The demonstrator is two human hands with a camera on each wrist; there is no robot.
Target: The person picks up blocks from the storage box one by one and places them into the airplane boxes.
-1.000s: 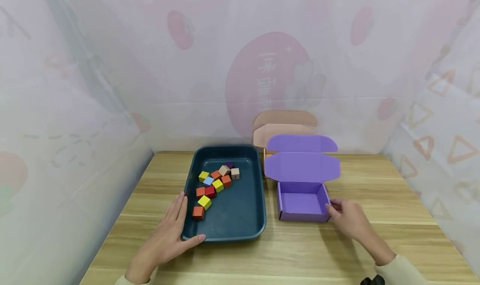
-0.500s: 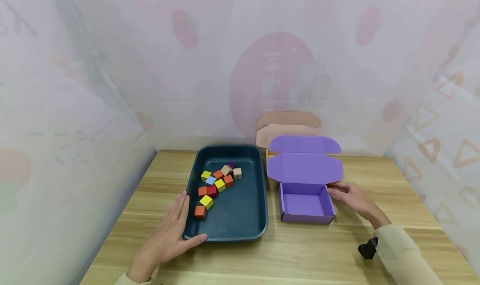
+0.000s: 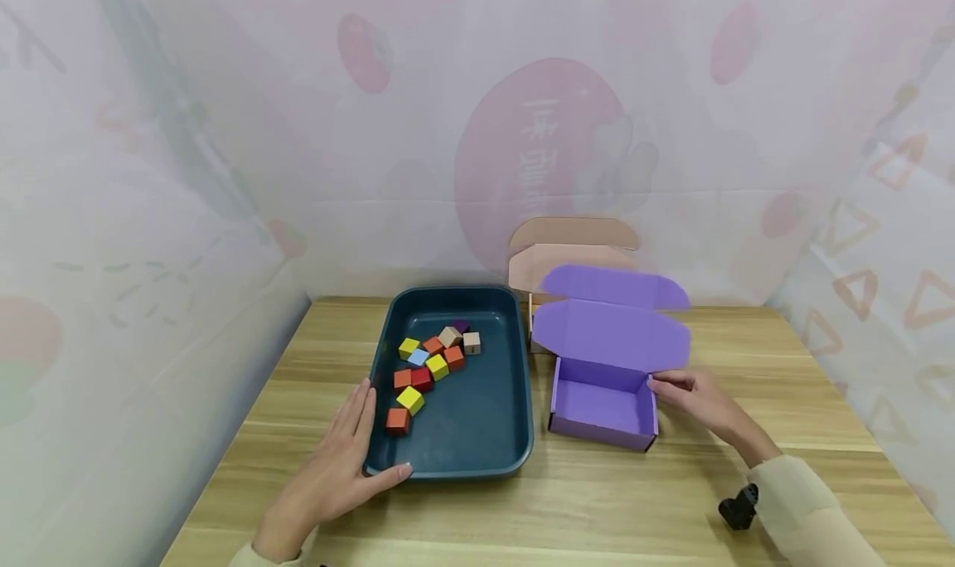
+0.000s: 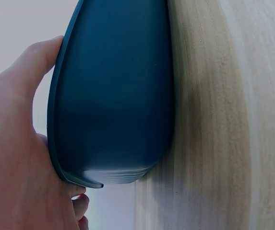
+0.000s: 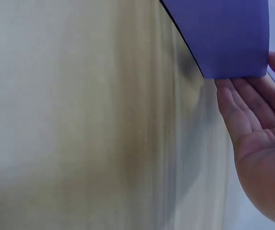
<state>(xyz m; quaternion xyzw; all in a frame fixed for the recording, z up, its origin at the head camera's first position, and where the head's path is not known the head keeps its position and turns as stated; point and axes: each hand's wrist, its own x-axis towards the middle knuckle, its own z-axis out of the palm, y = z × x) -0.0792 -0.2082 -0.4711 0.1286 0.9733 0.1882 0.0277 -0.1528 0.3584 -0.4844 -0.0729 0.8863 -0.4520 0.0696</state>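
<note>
My left hand (image 3: 328, 467) lies with straight fingers along the left rim of a dark teal tray (image 3: 485, 434), its thumb over the near corner. In the left wrist view the hand (image 4: 22, 124) touches the rim of the tray (image 4: 113, 86). Small coloured wooden cubes (image 3: 422, 380) lie in the tray's left half. To its right stands an open purple cardboard box (image 3: 603, 428), lid raised, turned slightly askew. My right hand (image 3: 705, 405) pinches the box's right wall near the back corner; in the right wrist view its fingers (image 5: 252, 103) touch the purple side wall.
Behind the purple box stands a second, tan box (image 3: 570, 256) with its lid up, partly hidden. Printed cloth (image 3: 358, 177) encloses the back and sides of the wooden table (image 3: 567, 517). A black device (image 3: 739, 507) hangs at my right sleeve.
My right hand shifted from the purple box's near right corner back along its right side. The box has turned, its near right corner now closer to me. The left hand stays on the tray.
</note>
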